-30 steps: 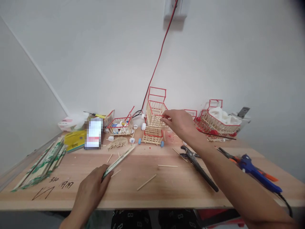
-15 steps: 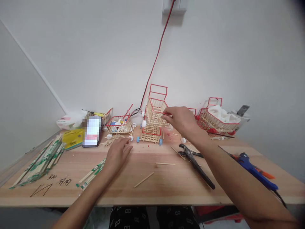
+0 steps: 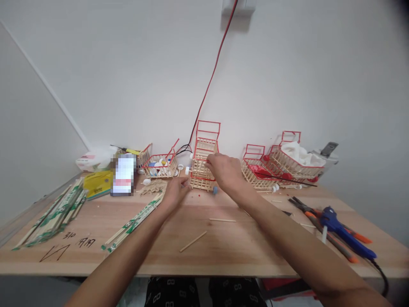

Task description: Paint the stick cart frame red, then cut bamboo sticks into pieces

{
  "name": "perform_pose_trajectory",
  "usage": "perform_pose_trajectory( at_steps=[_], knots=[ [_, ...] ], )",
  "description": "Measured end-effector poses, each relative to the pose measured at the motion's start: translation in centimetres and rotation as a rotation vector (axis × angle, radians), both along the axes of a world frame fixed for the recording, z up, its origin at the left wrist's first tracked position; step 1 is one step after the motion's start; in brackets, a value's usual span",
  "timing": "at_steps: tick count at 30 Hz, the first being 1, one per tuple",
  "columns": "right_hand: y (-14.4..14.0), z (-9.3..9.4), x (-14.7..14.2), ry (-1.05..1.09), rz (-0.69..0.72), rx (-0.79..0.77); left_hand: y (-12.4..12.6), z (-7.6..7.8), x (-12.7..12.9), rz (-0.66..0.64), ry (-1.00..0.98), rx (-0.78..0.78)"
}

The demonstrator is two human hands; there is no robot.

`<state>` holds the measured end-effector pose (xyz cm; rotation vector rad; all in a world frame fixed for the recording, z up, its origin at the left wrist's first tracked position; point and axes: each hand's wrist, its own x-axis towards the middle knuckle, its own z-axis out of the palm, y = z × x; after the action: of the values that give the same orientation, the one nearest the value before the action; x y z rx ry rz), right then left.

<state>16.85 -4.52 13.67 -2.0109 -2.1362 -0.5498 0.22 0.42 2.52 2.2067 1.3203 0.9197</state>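
Note:
My right hand (image 3: 225, 170) pinches the front right of a miniature shopping cart (image 3: 206, 147) built of thin wooden sticks, with a red rim and handle and white wheels. This cart sits on top of, or partly inside, a second stick cart (image 3: 202, 184) with blue wheels. How far it sits inside is hard to tell. At the lower cart's left side, my left hand (image 3: 175, 194) has its fingertips closed around the corner where the left blue wheel is hidden. The right blue wheel (image 3: 215, 189) shows under my right hand.
Further stick carts stand along the wall: one with small caps (image 3: 159, 166) left, one with red contents (image 3: 258, 170) right, one with white tissue (image 3: 302, 160) beyond. Wrapped chopsticks (image 3: 136, 219), a phone (image 3: 123, 175), a blue glue gun (image 3: 345, 234) and loose sticks (image 3: 193, 241) lie around.
My right hand has lowered the upper cart onto the blue-wheeled cart. My left hand has moved right, from open above the table to the lower cart's left side.

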Motion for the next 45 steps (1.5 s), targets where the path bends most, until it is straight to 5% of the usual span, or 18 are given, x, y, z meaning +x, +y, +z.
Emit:
perform_pose_trajectory(
  at_steps=[13, 19, 28, 31, 36, 45],
  knots=[
    [-0.8, -0.4, -0.2, 0.086, 0.053, -0.006, 1.6, -1.4, 0.5, 0.034, -0.082, -0.042],
    [-1.2, -0.2, 5.1, 0.483, 0.091, 0.314, 2.4, -1.9, 0.5, 0.073, -0.139, -0.067],
    [-1.6, -3.6, 12.7, 0.594, -0.048, 0.274, 2.8, -1.6, 1.3, 0.036, -0.385, -0.266],
    [-1.5, -4.3, 13.3, 0.508, -0.097, 0.183, 2.4, -1.2, 1.7, 0.008, -0.460, -0.328],
    [1.4, -5.2, 12.2, 0.168, -0.217, -0.200, 2.4, -1.4, 1.6, -0.014, -0.499, -0.324],
    [5.5, -8.5, 10.0, 0.072, -0.182, -0.383, 2.9, -2.7, 0.3, 0.009, -0.554, -0.350]
  ],
)
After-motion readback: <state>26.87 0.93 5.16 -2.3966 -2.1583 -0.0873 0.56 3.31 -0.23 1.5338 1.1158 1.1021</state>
